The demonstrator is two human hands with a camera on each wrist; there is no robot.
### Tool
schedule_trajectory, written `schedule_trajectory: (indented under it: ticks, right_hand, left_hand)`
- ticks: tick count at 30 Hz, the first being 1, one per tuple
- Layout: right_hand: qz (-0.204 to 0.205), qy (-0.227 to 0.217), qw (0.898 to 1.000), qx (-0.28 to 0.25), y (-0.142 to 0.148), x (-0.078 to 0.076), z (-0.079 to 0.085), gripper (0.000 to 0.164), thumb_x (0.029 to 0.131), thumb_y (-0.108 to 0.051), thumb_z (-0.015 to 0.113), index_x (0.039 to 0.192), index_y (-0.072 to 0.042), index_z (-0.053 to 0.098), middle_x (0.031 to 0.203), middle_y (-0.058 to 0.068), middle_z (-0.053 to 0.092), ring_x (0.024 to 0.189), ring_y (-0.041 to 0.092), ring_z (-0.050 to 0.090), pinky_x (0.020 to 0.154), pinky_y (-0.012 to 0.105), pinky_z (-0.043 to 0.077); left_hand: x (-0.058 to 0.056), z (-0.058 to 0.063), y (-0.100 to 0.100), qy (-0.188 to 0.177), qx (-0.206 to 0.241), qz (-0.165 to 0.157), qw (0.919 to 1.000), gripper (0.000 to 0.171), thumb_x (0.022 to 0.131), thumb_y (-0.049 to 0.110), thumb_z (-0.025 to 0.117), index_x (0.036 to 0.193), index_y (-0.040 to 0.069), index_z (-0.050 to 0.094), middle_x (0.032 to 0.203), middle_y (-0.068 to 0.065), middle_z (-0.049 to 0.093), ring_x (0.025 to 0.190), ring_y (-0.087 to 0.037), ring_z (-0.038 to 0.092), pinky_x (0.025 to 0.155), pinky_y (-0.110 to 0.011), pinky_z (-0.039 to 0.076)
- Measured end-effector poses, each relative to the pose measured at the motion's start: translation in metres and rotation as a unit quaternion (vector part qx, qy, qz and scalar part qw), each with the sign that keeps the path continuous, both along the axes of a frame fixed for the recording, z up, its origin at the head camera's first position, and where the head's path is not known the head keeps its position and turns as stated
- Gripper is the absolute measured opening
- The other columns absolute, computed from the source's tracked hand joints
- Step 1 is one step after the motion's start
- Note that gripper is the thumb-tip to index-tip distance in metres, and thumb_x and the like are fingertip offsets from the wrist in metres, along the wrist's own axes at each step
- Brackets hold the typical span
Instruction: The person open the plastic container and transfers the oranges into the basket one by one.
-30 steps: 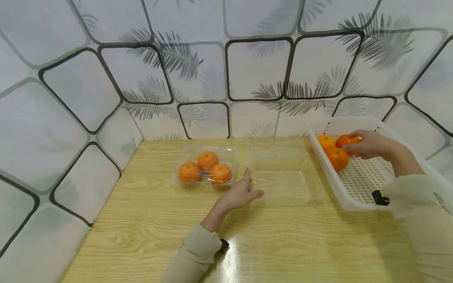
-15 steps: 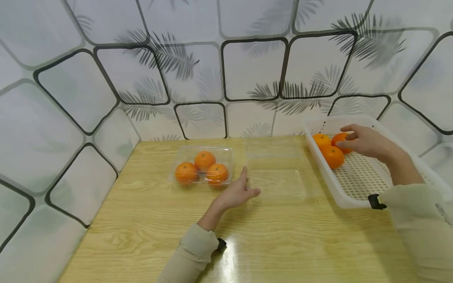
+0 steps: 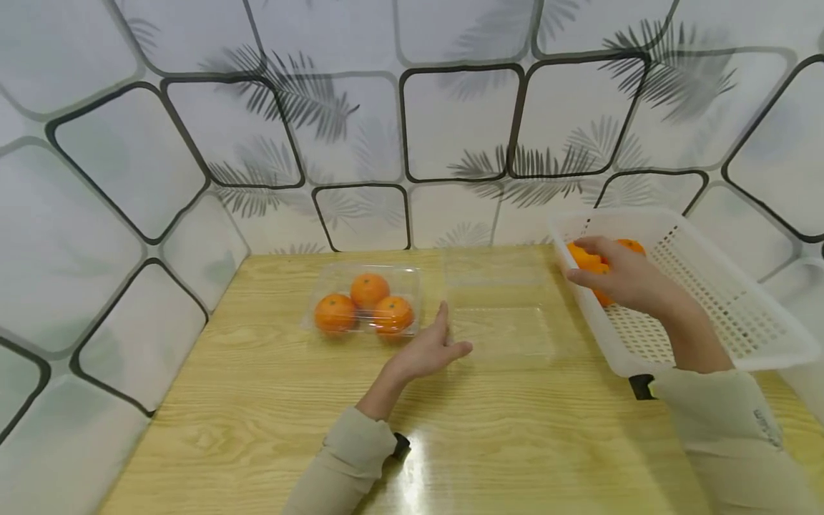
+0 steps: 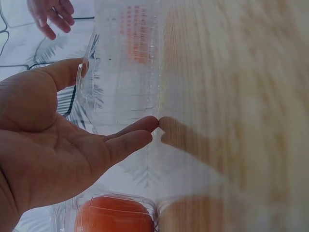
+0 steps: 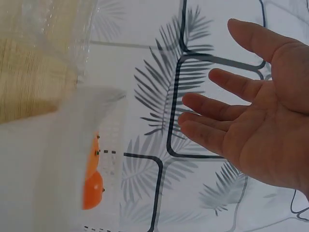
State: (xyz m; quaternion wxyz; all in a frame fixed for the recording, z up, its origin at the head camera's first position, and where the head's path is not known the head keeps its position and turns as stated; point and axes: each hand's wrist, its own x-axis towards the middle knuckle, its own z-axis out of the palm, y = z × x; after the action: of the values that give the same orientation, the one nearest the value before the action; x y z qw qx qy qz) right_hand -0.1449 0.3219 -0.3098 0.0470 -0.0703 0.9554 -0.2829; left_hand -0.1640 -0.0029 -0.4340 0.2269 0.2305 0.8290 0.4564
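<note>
Oranges (image 3: pixel 633 247) in the basket (image 3: pixel 737 286), bunched by its left wall and partly hidden under the right hand (image 3: pixel 634 280), fingers well spread and nothing held. Could roll or squirt away if pinched off-centre, being round and tightly clustered, or catch on the basket's rim if lifted too low. Need care too at the middle box (image 3: pixel 498 332), seemingly light and easily shoved toward the filled box (image 3: pixel 407 274) by a bump, with the left hand (image 3: pixel 425 352) straight-fingered between, only lightly bracing, thumb seemingly at the rim.
</note>
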Motion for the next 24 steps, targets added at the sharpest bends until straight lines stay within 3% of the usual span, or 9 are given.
schedule_trajectory:
  ticks: [6,16,24]
  right_hand:
    - [0.023,0.033,0.999,0.002,-0.025,0.008,-0.013,0.073,0.098,-0.038,0.063,0.151,0.003,0.033,0.154,0.029,0.032,0.138,0.05,0.031,0.105,0.067,0.031]
    - [0.045,0.009,0.998,-0.054,-0.046,0.019,-0.04,0.075,0.097,-0.037,0.064,0.153,0.0,0.03,0.157,0.029,0.026,0.142,0.051,0.024,0.105,0.07,0.028]
    - [0.052,0.01,0.995,-0.079,-0.048,0.019,-0.058,0.071,0.098,-0.034,0.064,0.152,0.0,0.032,0.155,0.027,0.03,0.141,0.05,0.025,0.106,0.071,0.026]
  left_hand:
    - [0.0,-0.001,-0.002,-0.011,0.013,0.005,0.9998,0.1,0.098,0.035,0.062,0.158,0.009,-0.014,0.067,0.004,0.044,0.05,-0.009,0.033,0.049,-0.025,0.032]
    - [0.001,-0.001,-0.002,-0.008,0.005,0.004,0.9999,0.1,0.098,0.034,0.062,0.157,0.006,-0.013,0.065,0.005,0.043,0.049,-0.008,0.033,0.047,-0.024,0.032]
    - [0.0,-0.002,-0.003,-0.014,0.01,-0.001,0.9999,0.099,0.099,0.034,0.061,0.157,0.007,-0.015,0.064,0.006,0.042,0.048,-0.008,0.032,0.048,-0.024,0.032]
